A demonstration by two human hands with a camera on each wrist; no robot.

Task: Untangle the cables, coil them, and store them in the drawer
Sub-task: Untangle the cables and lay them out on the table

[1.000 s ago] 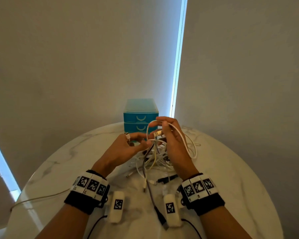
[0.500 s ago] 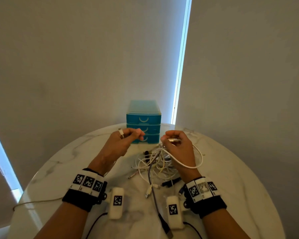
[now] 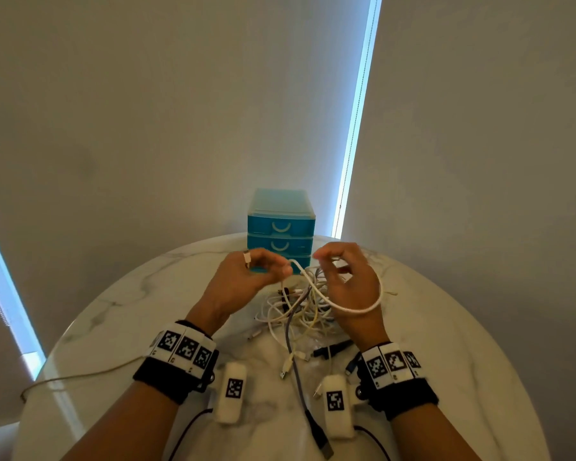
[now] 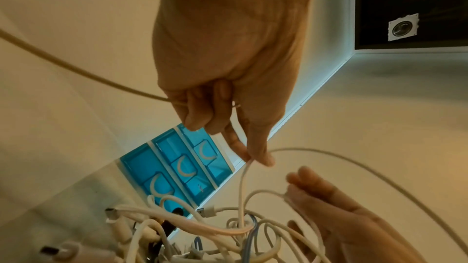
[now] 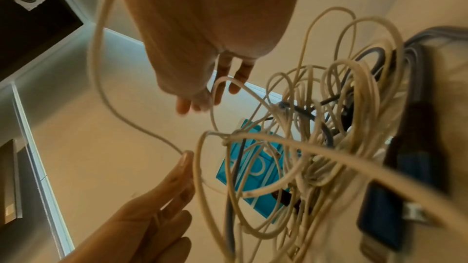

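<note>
**Hands over the tangled cables**

The left hand pinched a white cable between thumb and forefinger, its other fingers curled. The right hand hung with its fingers loosely apart, the white cable looped around it. Both hovered above the cable tangle on the table, just before the blue drawer unit, whose drawers were closed.

bottom drawer: front hidden behind hands | cable tangle: blurred, strands indistinguishable | forearms: cut off
</note>
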